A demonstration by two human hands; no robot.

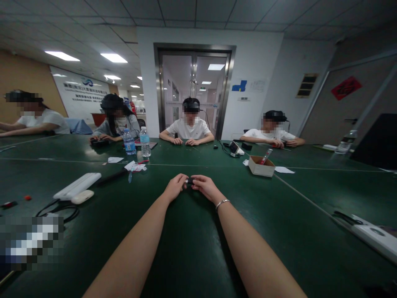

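Both my hands meet over the green table (192,231) ahead of me, close to its surface. Between them is a small black object with a silvery end (190,181); its exact kind is too small to make out. The fingers of my left hand (175,187) are closed on the silvery end. From the other side, my right hand (207,187) pinches the black part with thumb and fingers. A silver bracelet (222,203) circles my right wrist. My fingertips partly hide the object.
Left lie a white device (77,186), a white oval case (82,197) and black cables. Two water bottles (129,142) stand beyond. A small open box (261,166) sits ahead right, a white power strip (378,236) at far right. Several people sit across the table.
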